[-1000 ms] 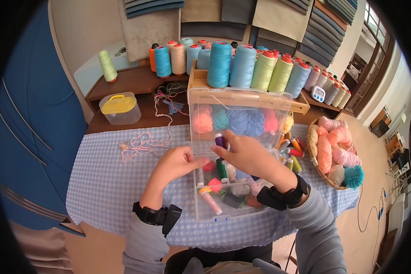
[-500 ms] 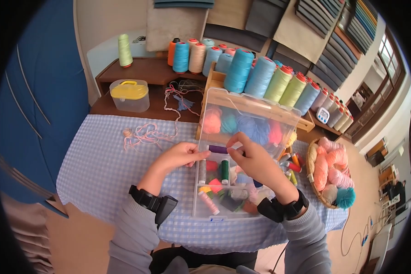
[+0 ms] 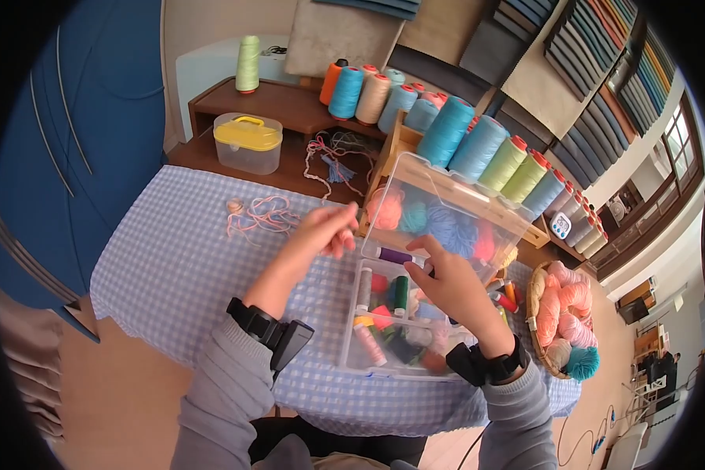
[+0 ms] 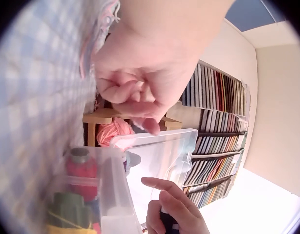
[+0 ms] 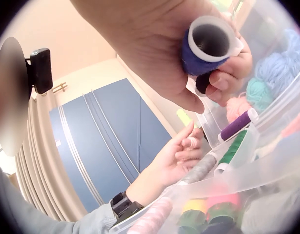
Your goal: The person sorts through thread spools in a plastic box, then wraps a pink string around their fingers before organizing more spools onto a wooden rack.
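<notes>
My right hand is over the right side of a clear plastic box. Its fingers hold a dark blue thread spool and a black spool. A purple spool lies crosswise at the back of the box, by the raised lid, just left of the right fingertips. My left hand hovers beyond the box's left back corner, fingers loosely curled, with nothing visible in them. In the box lie a grey spool, a green spool and a pink spool.
Behind the lid stands a wooden rack with large thread cones. A yarn basket and loose spools are to the right. Tangled yarn lies on the checked cloth, with a yellow-lidded tub behind.
The purple spool, earlier upright at my right fingers, now lies flat at the box's back. My left hand has moved away from the box, up and to the left. The head view has turned.
</notes>
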Tool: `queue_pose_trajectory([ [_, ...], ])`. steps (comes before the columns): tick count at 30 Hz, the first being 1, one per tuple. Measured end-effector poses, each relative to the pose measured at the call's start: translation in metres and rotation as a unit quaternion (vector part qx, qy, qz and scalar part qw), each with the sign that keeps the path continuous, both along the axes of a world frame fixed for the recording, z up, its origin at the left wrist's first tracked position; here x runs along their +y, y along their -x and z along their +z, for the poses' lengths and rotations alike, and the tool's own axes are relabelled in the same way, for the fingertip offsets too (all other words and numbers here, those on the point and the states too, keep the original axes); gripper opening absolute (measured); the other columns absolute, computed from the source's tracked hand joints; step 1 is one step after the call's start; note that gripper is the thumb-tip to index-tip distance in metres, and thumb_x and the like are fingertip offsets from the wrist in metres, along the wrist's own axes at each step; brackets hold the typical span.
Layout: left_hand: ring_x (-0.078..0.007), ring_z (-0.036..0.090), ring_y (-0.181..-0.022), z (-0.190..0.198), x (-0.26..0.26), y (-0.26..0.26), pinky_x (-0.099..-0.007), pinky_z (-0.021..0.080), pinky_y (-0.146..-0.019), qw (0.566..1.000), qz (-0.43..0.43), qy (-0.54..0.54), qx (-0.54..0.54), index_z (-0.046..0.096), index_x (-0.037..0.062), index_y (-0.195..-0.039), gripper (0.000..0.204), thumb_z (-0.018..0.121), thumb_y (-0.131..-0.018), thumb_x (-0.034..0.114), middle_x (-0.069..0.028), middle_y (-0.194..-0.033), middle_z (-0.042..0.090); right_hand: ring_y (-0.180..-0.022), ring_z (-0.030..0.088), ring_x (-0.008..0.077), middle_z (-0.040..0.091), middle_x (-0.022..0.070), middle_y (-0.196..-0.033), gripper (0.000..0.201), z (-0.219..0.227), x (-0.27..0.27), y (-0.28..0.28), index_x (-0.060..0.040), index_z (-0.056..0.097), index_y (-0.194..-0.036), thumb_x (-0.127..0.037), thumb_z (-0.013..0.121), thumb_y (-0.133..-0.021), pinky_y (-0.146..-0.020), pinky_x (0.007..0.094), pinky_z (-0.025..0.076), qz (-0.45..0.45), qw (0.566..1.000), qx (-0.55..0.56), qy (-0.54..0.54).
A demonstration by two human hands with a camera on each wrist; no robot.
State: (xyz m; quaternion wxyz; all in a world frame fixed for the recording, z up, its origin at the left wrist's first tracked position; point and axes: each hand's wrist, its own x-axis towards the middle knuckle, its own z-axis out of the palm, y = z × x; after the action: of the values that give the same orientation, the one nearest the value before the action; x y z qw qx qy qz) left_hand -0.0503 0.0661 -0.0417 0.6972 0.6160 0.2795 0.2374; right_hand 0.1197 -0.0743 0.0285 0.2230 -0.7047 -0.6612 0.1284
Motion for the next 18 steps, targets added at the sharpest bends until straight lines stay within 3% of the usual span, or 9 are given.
queue_pose_trajectory([
  [2, -0.0067, 0.058, -0.070, 0.001, -0.001, -0.003, -0.0214, 0.037, -0.064, 0.982, 0.152, 0.026, -0.113, 0.057, 0.0117, -0.092, 0.036, 0.050, -0.085, 0.046, 0.0024, -0.071, 0.059, -0.055, 0.056, 0.0341, 0.056, 0.0162, -0.056, 0.024, 0.001, -0.001, 0.000, -0.0035, 0.048, -0.101, -0.019, 0.054, -0.083, -0.051, 0.0409, 0.041, -0.002, 1.000, -0.005, 0.004],
  [3, -0.0109, 0.058, -0.090, -0.001, 0.002, -0.001, -0.0263, 0.037, -0.081, 0.979, 0.162, 0.003, -0.124, 0.054, 0.0107, -0.107, 0.042, 0.045, -0.087, 0.046, -0.0022, -0.085, 0.063, -0.054, 0.056, 0.0339, 0.055, 0.0162, -0.055, 0.024, 0.002, -0.001, 0.001, -0.0037, 0.048, -0.100, -0.019, 0.054, -0.083, -0.051, 0.0410, 0.041, -0.003, 1.000, -0.009, 0.008],
  [7, -0.0191, 0.048, -0.113, -0.013, 0.010, -0.004, -0.0326, 0.030, -0.097, 0.976, 0.163, 0.001, -0.147, 0.041, 0.0106, -0.127, 0.057, 0.038, -0.088, 0.052, -0.0105, -0.107, 0.060, -0.053, 0.055, 0.0337, 0.054, 0.0162, -0.053, 0.023, 0.006, -0.001, 0.004, -0.0043, 0.049, -0.099, -0.020, 0.054, -0.083, -0.050, 0.0409, 0.040, -0.015, 0.999, -0.023, 0.025],
  [9, -0.0247, 0.028, -0.129, -0.019, 0.012, -0.008, -0.0362, 0.014, -0.106, 0.977, 0.086, 0.079, -0.179, 0.021, 0.0094, -0.138, 0.070, 0.035, -0.087, 0.055, -0.0178, -0.130, 0.043, -0.053, 0.055, 0.0336, 0.055, 0.0163, -0.054, 0.022, 0.006, -0.001, 0.005, -0.0047, 0.050, -0.097, -0.020, 0.054, -0.083, -0.050, 0.0406, 0.041, -0.013, 0.999, -0.018, 0.023],
  [12, -0.0260, 0.007, -0.135, -0.018, 0.007, -0.012, -0.0374, 0.007, -0.108, 0.987, 0.050, 0.069, -0.137, 0.010, 0.0099, -0.140, 0.076, 0.025, -0.087, 0.061, -0.0161, -0.142, 0.022, -0.053, 0.055, 0.0343, 0.055, 0.0167, -0.054, 0.022, 0.004, 0.000, 0.003, -0.0046, 0.050, -0.097, -0.021, 0.054, -0.083, -0.050, 0.0414, 0.041, -0.010, 1.000, -0.015, 0.018],
  [13, -0.0260, 0.007, -0.135, -0.018, 0.004, -0.016, -0.0374, 0.007, -0.108, 0.987, 0.048, 0.067, -0.137, 0.010, 0.0099, -0.140, 0.076, 0.025, -0.087, 0.061, -0.0161, -0.142, 0.022, -0.053, 0.055, 0.0343, 0.055, 0.0167, -0.054, 0.022, 0.003, 0.000, 0.003, -0.0046, 0.050, -0.097, -0.021, 0.054, -0.083, -0.050, 0.0414, 0.041, -0.011, 1.000, -0.015, 0.017],
  [15, -0.0301, 0.004, -0.135, -0.018, -0.001, -0.022, -0.0437, 0.006, -0.107, 0.977, 0.077, -0.176, -0.088, 0.011, 0.0088, -0.140, 0.071, 0.026, -0.089, 0.056, -0.0204, -0.144, 0.007, -0.054, 0.055, 0.0349, 0.055, 0.0173, -0.055, 0.022, 0.001, 0.000, 0.001, -0.0047, 0.051, -0.096, -0.022, 0.054, -0.083, -0.051, 0.0421, 0.041, -0.004, 0.999, -0.032, 0.008],
  [16, -0.0301, 0.004, -0.135, -0.018, -0.003, -0.022, -0.0437, 0.006, -0.107, 0.977, 0.075, -0.179, -0.088, 0.011, 0.0088, -0.140, 0.071, 0.026, -0.089, 0.056, -0.0204, -0.144, 0.007, -0.054, 0.055, 0.0349, 0.055, 0.0173, -0.055, 0.022, 0.000, 0.000, 0.000, -0.0047, 0.051, -0.096, -0.022, 0.054, -0.083, -0.051, 0.0421, 0.041, -0.005, 0.999, -0.032, 0.005],
  [18, -0.0338, 0.002, -0.134, -0.015, -0.005, -0.022, -0.0453, 0.005, -0.106, 0.910, 0.071, -0.407, 0.048, 0.010, 0.0092, -0.140, 0.069, 0.026, -0.090, 0.053, -0.0226, -0.144, 0.006, -0.056, 0.056, 0.0355, 0.055, 0.0178, -0.056, 0.022, -0.003, 0.000, -0.001, -0.0047, 0.052, -0.095, -0.022, 0.054, -0.083, -0.053, 0.0424, 0.042, -0.008, 0.999, -0.034, 0.007],
])
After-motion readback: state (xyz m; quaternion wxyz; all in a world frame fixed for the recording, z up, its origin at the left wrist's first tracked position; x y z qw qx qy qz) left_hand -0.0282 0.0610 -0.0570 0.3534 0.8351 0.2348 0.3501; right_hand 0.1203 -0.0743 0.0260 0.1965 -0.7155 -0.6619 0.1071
